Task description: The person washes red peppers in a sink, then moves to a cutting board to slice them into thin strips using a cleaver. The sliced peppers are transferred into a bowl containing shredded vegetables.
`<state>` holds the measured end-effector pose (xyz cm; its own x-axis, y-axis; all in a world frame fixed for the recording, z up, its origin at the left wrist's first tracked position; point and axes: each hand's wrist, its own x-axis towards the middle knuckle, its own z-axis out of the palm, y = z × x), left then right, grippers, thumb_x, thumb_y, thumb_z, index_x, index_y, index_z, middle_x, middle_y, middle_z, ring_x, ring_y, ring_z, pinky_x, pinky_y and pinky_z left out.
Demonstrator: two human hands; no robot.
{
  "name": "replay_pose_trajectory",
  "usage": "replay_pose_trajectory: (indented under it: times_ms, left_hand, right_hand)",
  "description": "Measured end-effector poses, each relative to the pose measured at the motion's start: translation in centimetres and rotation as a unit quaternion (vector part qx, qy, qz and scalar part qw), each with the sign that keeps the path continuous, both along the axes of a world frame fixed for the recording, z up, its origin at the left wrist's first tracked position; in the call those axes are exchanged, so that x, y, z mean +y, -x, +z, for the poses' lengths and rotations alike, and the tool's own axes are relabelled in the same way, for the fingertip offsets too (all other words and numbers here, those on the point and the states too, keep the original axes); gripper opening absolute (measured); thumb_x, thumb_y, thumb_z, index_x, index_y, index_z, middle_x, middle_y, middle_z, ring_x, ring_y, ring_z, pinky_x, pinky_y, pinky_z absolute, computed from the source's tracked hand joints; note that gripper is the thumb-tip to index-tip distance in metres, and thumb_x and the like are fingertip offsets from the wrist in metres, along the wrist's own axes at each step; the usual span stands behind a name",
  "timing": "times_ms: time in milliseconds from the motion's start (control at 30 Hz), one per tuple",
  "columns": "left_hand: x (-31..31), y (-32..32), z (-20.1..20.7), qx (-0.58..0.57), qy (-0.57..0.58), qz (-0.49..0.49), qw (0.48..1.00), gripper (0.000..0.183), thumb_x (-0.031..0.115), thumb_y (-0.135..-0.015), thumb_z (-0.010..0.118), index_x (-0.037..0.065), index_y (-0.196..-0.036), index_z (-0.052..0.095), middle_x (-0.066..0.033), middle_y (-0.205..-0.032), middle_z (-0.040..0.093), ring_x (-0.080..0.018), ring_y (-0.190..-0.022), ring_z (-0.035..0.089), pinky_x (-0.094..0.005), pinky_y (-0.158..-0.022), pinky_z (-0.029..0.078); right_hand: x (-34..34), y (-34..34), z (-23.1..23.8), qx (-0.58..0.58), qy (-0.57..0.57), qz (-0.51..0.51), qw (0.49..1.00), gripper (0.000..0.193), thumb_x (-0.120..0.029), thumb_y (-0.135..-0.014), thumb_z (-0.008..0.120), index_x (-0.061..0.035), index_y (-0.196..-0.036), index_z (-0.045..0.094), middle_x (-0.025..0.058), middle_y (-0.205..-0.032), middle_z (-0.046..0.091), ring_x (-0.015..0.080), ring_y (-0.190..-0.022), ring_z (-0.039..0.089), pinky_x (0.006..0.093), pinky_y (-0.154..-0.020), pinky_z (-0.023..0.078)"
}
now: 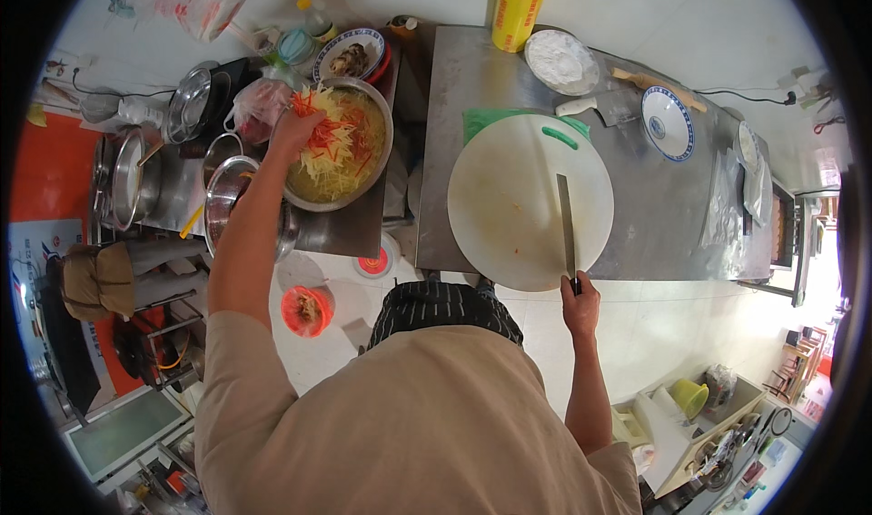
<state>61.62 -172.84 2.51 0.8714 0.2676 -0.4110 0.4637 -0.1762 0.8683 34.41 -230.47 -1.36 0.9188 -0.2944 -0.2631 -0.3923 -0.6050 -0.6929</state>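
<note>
My left hand (296,133) is over a steel basin (389,143) at the left, closed around a bunch of shredded vegetables (329,143), pale yellow and orange-red. More shreds lie in liquid in the basin. Some of my left fingers are hidden by the shreds. On the right, my right hand (581,306) grips the dark handle of a kitchen knife (567,224). Its long blade points away from me over a round white cutting board (495,206). Tiny orange bits dot the board, which rests partly on a green cloth (481,123).
A cleaver (618,108), a bowl of white powder (561,61) and a blue-rimmed bowl (668,123) sit along the steel table (654,215). Another steel bowl (218,202) stands beside the basin. On the floor are a red bucket (307,311) and a lidded pail (376,259).
</note>
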Motion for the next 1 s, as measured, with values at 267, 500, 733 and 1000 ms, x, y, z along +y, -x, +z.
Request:
replay_pose_trajectory:
  times_ms: [267,500,733,1000]
  left_hand:
    - [1.2,1.4,-2.4,0.049,0.098,0.012,0.994,0.039,0.007,-0.090,0.072,-0.002,-0.127,0.062,-0.0135,-0.113,0.071,-0.0248,-0.096,0.073,-0.0400,-0.078,0.063]
    - [1.9,3.5,-0.6,0.083,-0.463,-0.245,0.847,0.085,0.009,-0.076,0.082,0.001,-0.150,0.041,-0.0283,-0.140,0.057,-0.0415,-0.126,0.060,-0.0459,-0.105,0.051]
    - [-4.4,5.5,-1.0,-0.072,-0.465,-0.424,0.774,0.102,0.007,-0.074,0.082,0.028,-0.160,0.032,-0.0310,-0.165,0.017,-0.0483,-0.144,0.039,-0.0508,-0.114,0.044]
    - [-1.5,3.7,-6.5,0.073,-0.441,-0.377,0.811,0.069,0.022,-0.088,0.071,0.018,-0.152,0.046,-0.0323,-0.165,0.017,-0.0524,-0.135,0.049,-0.0511,-0.111,0.045]
  right_hand:
    - [0.2,0.2,-0.1,-0.013,0.001,-0.017,1.000,0.029,-0.023,-0.094,0.071,0.0041,-0.098,0.063,0.0149,-0.060,0.052,0.0220,-0.053,0.042,0.0395,-0.054,0.041]
    - [0.7,0.1,0.3,-0.024,0.007,-0.018,1.000,0.031,-0.024,-0.094,0.072,0.0048,-0.101,0.064,0.0169,-0.061,0.054,0.0230,-0.053,0.043,0.0405,-0.054,0.042]
    - [1.1,-0.1,0.9,0.017,0.037,0.002,0.999,0.026,-0.021,-0.094,0.071,0.0042,-0.097,0.063,0.0191,-0.064,0.055,0.0255,-0.053,0.043,0.0397,-0.055,0.043]
    - [0.5,0.6,0.2,0.048,-0.030,-0.062,0.996,0.027,-0.021,-0.096,0.068,0.0043,-0.091,0.060,0.0121,-0.061,0.054,0.0190,-0.053,0.044,0.0381,-0.054,0.042]
